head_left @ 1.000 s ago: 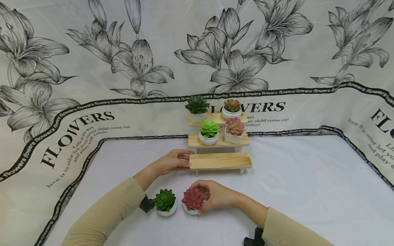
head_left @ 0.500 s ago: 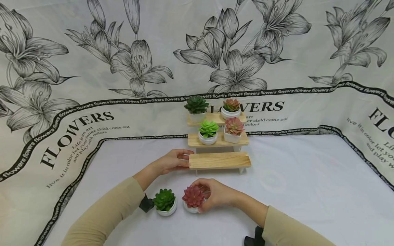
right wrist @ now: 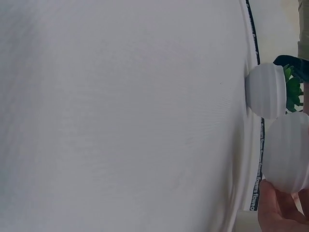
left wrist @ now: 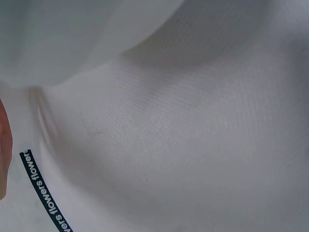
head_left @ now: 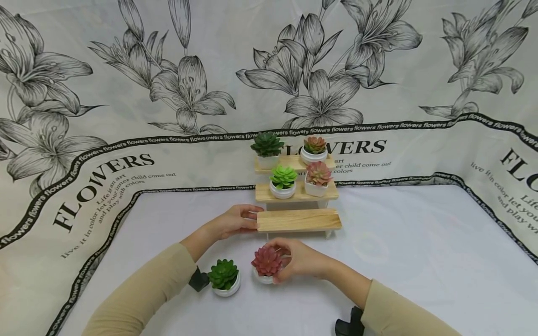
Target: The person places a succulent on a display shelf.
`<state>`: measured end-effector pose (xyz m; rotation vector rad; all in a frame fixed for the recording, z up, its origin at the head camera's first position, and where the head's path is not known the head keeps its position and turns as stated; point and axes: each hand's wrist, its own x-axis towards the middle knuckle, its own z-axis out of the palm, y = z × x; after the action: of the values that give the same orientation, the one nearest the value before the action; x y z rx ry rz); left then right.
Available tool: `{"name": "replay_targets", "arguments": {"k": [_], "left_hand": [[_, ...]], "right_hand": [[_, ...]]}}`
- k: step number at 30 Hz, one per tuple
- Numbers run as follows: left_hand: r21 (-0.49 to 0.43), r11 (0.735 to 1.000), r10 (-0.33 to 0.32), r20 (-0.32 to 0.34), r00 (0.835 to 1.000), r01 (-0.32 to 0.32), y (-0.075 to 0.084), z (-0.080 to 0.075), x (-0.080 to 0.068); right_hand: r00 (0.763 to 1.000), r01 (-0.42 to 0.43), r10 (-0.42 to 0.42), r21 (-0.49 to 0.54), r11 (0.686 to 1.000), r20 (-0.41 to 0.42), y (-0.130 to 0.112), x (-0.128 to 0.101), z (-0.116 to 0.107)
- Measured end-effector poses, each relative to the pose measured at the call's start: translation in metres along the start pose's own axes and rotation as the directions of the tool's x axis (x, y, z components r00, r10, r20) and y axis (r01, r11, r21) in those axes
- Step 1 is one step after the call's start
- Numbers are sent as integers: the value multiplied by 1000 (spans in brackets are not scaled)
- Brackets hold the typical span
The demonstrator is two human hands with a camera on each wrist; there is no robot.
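Note:
My right hand (head_left: 290, 261) grips a small white pot with a red succulent (head_left: 266, 262) just in front of the wooden three-step stand (head_left: 298, 220). The right wrist view shows that white pot (right wrist: 286, 152) with my fingertips (right wrist: 277, 210) under it. My left hand (head_left: 239, 220) holds the left end of the stand's lowest step, thumb on top. A green succulent in a white pot (head_left: 224, 276) stands on the white cloth, left of the red one. The left wrist view shows only cloth and a sliver of the hand (left wrist: 3, 159).
The middle step carries a bright green succulent (head_left: 283, 181) and a pink one in a square pot (head_left: 318, 177). A dark green succulent (head_left: 267, 148) and a red-green one (head_left: 314, 148) sit on the top step. A flower-printed cloth (head_left: 126, 93) rises behind the white table cover (head_left: 420, 261).
My right hand has moved the red succulent pot a little away from me, toward the stand. The left hand, the green pot and the stand have stayed put.

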<state>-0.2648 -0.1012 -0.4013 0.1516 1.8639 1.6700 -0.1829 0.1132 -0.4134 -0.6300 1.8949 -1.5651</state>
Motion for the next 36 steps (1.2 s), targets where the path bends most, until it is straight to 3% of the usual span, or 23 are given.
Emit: {"name": "replay_targets", "arguments": {"k": [25, 36], "left_hand": [[3, 1000, 2, -2, 1000, -2, -2, -1, 2], [-18, 1000, 14, 17, 1000, -14, -2, -1, 2]], "right_hand": [[994, 20, -24, -36, 999, -109, -22, -2, -20], [980, 7, -11, -19, 1000, -200, -27, 5, -32]]}}
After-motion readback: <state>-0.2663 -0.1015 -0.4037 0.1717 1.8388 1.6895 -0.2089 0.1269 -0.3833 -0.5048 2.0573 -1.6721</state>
